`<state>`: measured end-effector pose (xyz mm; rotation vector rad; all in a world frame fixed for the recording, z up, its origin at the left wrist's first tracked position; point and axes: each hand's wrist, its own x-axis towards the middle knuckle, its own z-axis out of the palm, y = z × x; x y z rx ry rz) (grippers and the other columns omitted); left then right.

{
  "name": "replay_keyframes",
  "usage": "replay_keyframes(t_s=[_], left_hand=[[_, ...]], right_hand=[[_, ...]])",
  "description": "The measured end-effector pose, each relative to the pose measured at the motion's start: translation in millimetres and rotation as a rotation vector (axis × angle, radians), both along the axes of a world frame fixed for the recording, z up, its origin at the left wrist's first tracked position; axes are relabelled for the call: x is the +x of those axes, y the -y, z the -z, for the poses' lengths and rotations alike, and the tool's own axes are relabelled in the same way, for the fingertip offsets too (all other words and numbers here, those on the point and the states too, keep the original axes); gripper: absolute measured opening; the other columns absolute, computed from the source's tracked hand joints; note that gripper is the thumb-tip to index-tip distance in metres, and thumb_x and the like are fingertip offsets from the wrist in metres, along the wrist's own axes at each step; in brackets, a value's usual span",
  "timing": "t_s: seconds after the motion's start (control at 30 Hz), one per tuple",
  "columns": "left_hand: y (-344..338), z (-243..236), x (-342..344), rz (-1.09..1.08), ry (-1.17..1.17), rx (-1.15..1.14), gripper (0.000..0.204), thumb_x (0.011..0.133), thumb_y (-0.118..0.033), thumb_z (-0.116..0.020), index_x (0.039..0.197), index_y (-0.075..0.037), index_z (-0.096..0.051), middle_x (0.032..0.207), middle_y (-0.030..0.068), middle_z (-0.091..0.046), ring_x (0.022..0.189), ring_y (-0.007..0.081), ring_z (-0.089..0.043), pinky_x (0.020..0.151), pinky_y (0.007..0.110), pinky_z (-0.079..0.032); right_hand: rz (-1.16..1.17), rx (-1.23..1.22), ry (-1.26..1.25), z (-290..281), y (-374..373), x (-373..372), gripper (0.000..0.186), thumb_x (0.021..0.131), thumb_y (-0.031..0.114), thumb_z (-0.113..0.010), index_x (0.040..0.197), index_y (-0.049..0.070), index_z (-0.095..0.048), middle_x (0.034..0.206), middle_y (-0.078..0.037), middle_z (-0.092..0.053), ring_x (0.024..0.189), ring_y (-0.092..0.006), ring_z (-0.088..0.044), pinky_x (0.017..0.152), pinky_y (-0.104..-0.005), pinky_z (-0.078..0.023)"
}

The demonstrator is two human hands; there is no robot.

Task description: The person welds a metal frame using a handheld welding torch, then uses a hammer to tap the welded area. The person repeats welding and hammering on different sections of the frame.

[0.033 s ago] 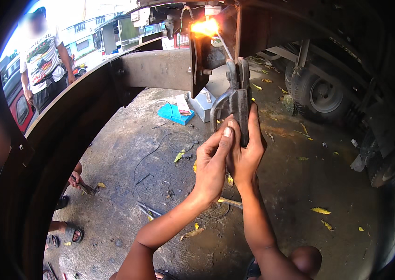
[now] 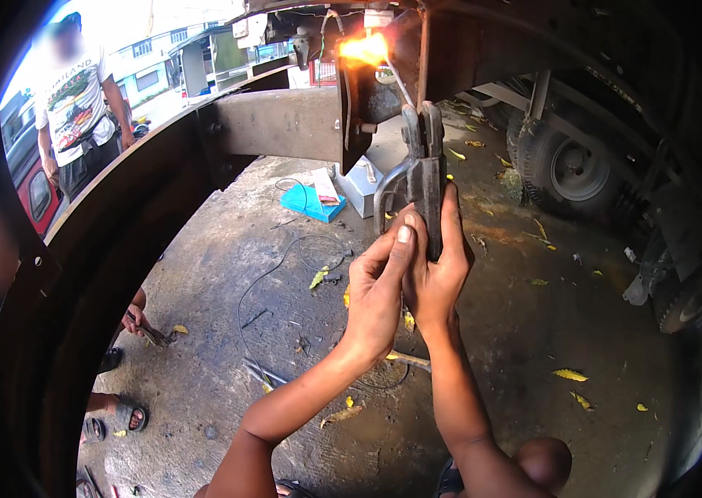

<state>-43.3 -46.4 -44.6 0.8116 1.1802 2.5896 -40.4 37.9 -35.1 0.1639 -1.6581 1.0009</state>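
1. Electrode holder raised before you, you work beneath a long dark steel beam and the grey crossmember that joins it.
2. The holder stands nearly upright, below and just right of the crossmember's end. Its lower part sits in your right hand, whose fingers close around it; one finger lies extended up its right side.
3. Your left hand presses against the right, fingers curled and thumb pointing up, just beneath the holder's looped lever. Whether those fingers grip the holder itself, you cannot tell.
4. The thin electrode rod leans up and left from the holder's top, well above your fingers. Steadiness seems to matter most: brace both wrists and guide the tip smoothly.
5. At that tip, the bright arc hides the contact; a short, even gap should serve best.
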Motion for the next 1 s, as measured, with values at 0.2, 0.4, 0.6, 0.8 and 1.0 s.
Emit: replay_keyframes(t_s=[0.2,0.4,0.6,0.8,1.0], left_hand=[[-2.5,-10.4,-4.5,-0.005,0.001,0.023,0.046,0.103,-0.028,-0.054,0.136,0.005,-0.053,0.132,0.0093,-0.058,0.120,0.0123,-0.051,0.104,0.028,-0.039],[-2.6,-9.1,-5.2,0.008,0.003,0.016,0.048,0.103,-0.028,-0.053,0.137,0.005,-0.051,0.135,0.0110,-0.057,0.123,0.0138,-0.050,0.106,0.029,-0.038],[-3.3,-6.6,-7.0,0.001,-0.006,0.009,0.048,0.102,-0.028,-0.054,0.137,0.004,-0.051,0.134,0.0113,-0.057,0.122,0.0144,-0.051,0.106,0.029,-0.037],[1.4,-13.2,1.0,-0.040,0.021,-0.051,0.046,0.103,-0.027,-0.053,0.137,0.004,-0.051,0.133,0.0106,-0.058,0.120,0.0137,-0.053,0.105,0.029,-0.039],[-2.3,-4.3,1.3,-0.052,-0.068,-0.011,0.043,0.102,-0.025,-0.054,0.134,0.005,-0.055,0.129,0.0083,-0.061,0.116,0.0109,-0.052,0.102,0.027,-0.039]], right_hand=[[0.044,0.072,-0.054,-9.3,-3.5,-7.8,0.051,0.095,0.012,-0.063,0.139,-0.009,-0.044,0.103,-0.019,-0.069,0.092,-0.0150,-0.064,0.079,-0.0308,-0.052],[0.050,0.062,-0.054,-8.3,-2.5,-7.2,0.050,0.095,0.011,-0.063,0.138,-0.008,-0.046,0.101,-0.020,-0.070,0.090,-0.0158,-0.065,0.078,-0.0320,-0.052],[0.098,0.099,-0.082,-5.6,-5.5,-10.6,0.050,0.095,0.011,-0.063,0.139,-0.008,-0.046,0.102,-0.021,-0.070,0.091,-0.0158,-0.065,0.078,-0.0319,-0.052],[0.040,0.021,0.025,-2.9,-3.2,-4.9,0.054,0.094,0.012,-0.064,0.140,-0.007,-0.044,0.108,-0.022,-0.069,0.095,-0.0178,-0.066,0.081,-0.0316,-0.052],[0.088,0.047,-0.087,-2.3,-0.2,-2.5,0.053,0.094,0.015,-0.064,0.139,-0.007,-0.045,0.105,-0.018,-0.068,0.091,-0.0183,-0.064,0.080,-0.0313,-0.051]])
